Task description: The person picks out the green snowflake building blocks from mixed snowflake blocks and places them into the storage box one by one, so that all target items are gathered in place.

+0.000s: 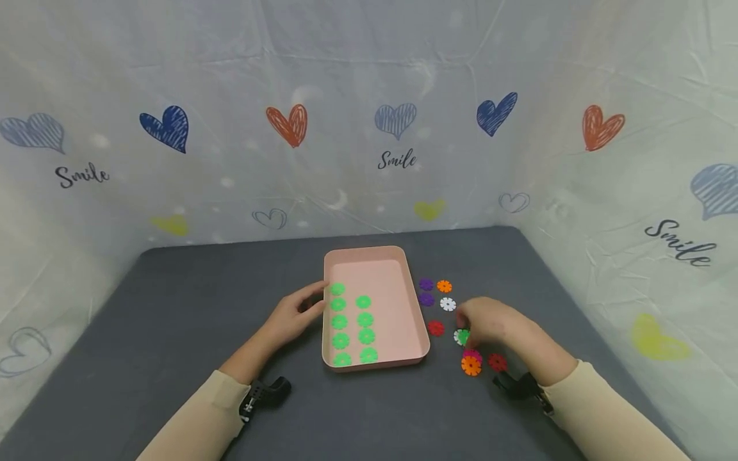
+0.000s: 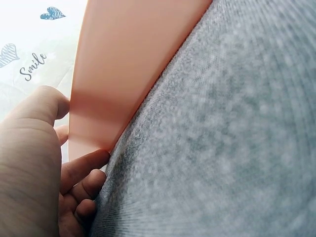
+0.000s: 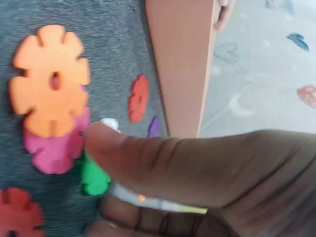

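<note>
A pink tray (image 1: 392,307) holds several green flower-shaped discs (image 1: 365,319) in two columns on its left side. My left hand (image 1: 294,315) is beside the tray's left wall (image 2: 118,64), its fingertips touching the outside with the fingers spread. Right of the tray, my right hand (image 1: 490,321) pinches a green flower-shaped disc (image 3: 96,175) between thumb and fingers, low over the table. A white disc (image 1: 459,337) lies partly under the green one. Just nearer, an orange disc (image 3: 49,81) overlaps a magenta disc (image 3: 54,153).
Between tray and right hand lie a red disc (image 1: 435,328), a white disc (image 1: 448,304), purple discs (image 1: 426,299) and an orange disc (image 1: 444,286). Another red disc (image 1: 498,362) sits below the right hand. A printed curtain (image 1: 346,179) borders the dark table (image 1: 369,416).
</note>
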A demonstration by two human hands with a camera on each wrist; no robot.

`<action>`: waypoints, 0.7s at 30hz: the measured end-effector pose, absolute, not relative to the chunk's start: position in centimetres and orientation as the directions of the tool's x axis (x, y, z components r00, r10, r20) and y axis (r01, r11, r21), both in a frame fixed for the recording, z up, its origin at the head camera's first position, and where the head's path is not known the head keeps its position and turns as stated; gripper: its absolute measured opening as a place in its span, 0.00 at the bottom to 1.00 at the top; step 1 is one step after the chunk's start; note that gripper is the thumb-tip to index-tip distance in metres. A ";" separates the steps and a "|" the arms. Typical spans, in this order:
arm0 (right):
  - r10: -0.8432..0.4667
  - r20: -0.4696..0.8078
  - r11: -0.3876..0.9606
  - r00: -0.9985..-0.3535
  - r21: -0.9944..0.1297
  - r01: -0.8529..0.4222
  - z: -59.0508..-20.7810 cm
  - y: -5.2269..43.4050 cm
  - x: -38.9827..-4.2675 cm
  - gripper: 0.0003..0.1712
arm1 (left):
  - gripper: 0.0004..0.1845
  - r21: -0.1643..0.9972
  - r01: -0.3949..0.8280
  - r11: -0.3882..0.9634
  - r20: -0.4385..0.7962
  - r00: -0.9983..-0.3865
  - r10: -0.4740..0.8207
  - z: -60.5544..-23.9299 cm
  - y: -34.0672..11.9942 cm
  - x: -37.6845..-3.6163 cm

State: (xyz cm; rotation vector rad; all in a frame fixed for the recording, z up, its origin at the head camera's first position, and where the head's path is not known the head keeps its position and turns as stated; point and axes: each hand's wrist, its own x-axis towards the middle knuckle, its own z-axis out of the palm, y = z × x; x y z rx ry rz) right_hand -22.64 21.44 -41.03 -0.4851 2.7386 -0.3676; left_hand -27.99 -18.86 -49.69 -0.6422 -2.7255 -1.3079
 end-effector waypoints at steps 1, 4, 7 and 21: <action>-0.358 -0.270 0.914 -0.894 -0.299 -0.275 -41.3 21.7 -22.5 0.19 | 0.27 0.733 0.390 0.558 0.222 -0.912 0.345 -49.6 -18.9 -28.0; -0.359 -0.237 0.910 -0.903 -0.304 -0.282 -41.8 22.2 -22.3 0.20 | 0.27 0.730 0.398 0.556 0.231 -0.909 0.347 -49.6 -18.8 -28.0; -0.382 -0.205 0.896 -0.901 -0.319 -0.308 -42.2 22.6 -22.4 0.19 | 0.26 0.729 0.403 0.554 0.239 -0.907 0.346 -49.7 -18.8 -28.0; -0.433 -0.059 0.832 -0.900 -0.411 -0.373 -36.4 20.7 -24.8 0.09 | 0.26 0.739 0.402 0.540 0.241 -0.907 0.345 -49.8 -18.9 -28.0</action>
